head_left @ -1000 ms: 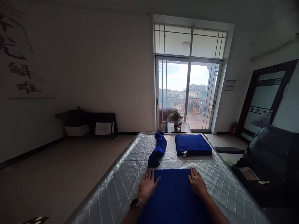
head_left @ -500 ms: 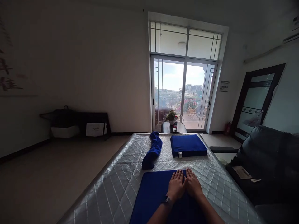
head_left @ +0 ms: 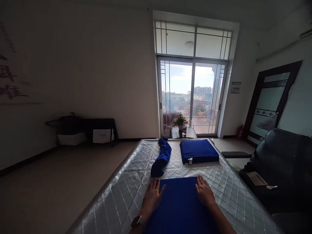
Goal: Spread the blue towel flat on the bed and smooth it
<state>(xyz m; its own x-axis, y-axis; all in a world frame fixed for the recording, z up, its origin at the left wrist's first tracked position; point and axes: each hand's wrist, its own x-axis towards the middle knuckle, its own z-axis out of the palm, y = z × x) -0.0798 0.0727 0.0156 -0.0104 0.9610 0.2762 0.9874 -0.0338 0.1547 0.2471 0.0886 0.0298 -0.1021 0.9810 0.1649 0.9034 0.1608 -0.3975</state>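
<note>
A flat, folded piece of blue cloth [head_left: 181, 201] lies on the silver quilted table cover [head_left: 117, 195] right in front of me. On its left edge rests my left hand [head_left: 153, 195], fingers stretched forward and thumb apart. My right hand [head_left: 204, 191] lies flat along the cloth's right edge, also with fingers extended. Neither hand grips anything. Beyond them, a crumpled strip of blue cloth [head_left: 162, 159] is at the left, and a neat stack of folded blue cloth [head_left: 199, 151] with a white tag sits at the right.
A black armchair [head_left: 280, 162] holding a card [head_left: 256, 178] stands at the right of the table. Behind the far edge is a small dark table [head_left: 175, 133] with a potted plant [head_left: 180, 120] and a bottle [head_left: 184, 128]. A white box [head_left: 71, 139] is by the left wall.
My left hand has slid left from the cloth's right side to its left edge, so my hands are now apart. The right hand stays near the right edge. The view has shifted slightly.
</note>
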